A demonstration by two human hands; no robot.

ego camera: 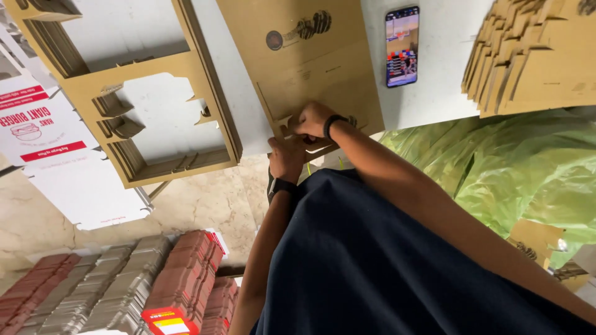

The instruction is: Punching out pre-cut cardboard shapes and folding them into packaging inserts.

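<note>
While both hands pinch the flat cardboard sheet [310, 62], left hand [287, 158], right hand [313, 119], phone [402, 46] nearby.

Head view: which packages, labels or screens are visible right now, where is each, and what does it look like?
Phone: flat on the white table, lit colourful screen.
Brown cardboard sheet: under both hands, dark round print.
Left hand, right hand: at its near edge.
White box blank: far left, red bands.
Folded cartons: floor, red-brown and grey stacks.
Brown blanks stack: top right.
</note>
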